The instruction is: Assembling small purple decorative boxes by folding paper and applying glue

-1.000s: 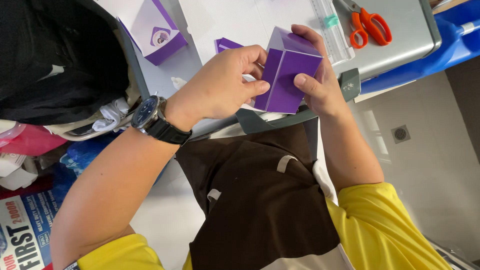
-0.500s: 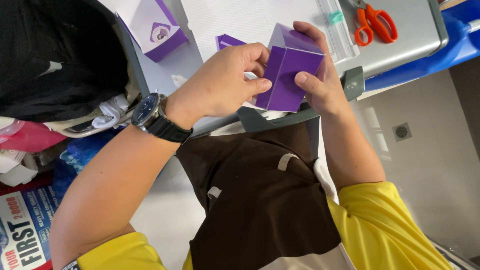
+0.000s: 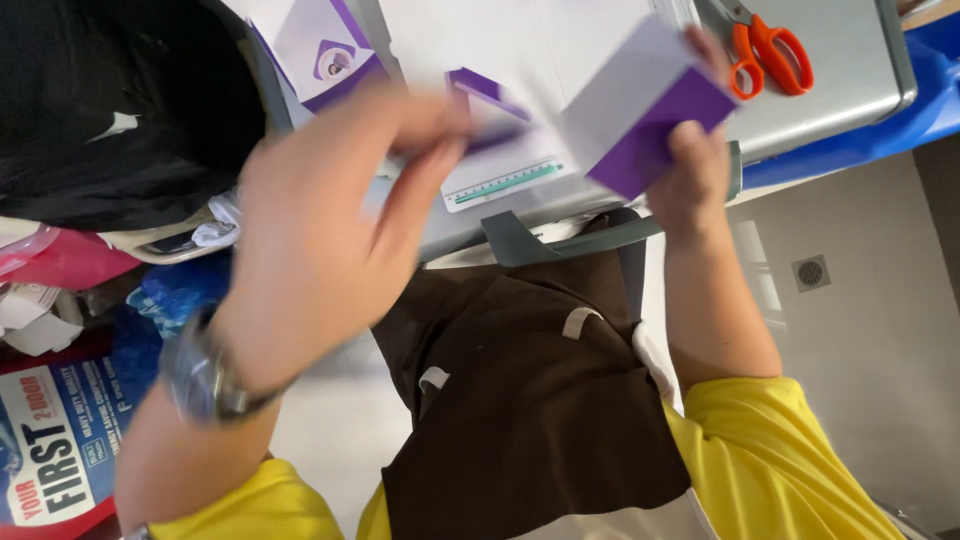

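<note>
Head view, the only one I have. My right hand (image 3: 690, 165) is up at the far right of the scene, gripping a purple-and-white folded paper box (image 3: 645, 110): the thumb presses on the purple face near its lower edge, and the other fingers wrap behind it, only their tips peeking past the far corner. The box sits tilted, one corner pointing toward me, held above the grey tray's (image 3: 850, 90) near edge.

My left hand (image 3: 320, 230) fills the middle-left and it is badly blurred, so I read it with care. The fingers stretch out toward the box, close together, and something purple (image 3: 495, 125) smears at their tips; I cannot tell whether they pinch it or merely pass in front of it. A wristwatch (image 3: 205, 375) shows on that wrist, also smeared.

Under the hands lies a white ruler with green markings (image 3: 505, 182), partly covered by the left fingers. Orange-handled scissors (image 3: 770, 50) rest on the tray at the far right, their blades cut off by the top edge. Another purple-and-white box (image 3: 325, 50) stands far left, also clipped at the top. A brown apron (image 3: 530, 400) covers my lap, yellow sleeves (image 3: 790, 460) at the bottom. On the left, a black bag (image 3: 110, 110) hides whatever sits behind it.
</note>
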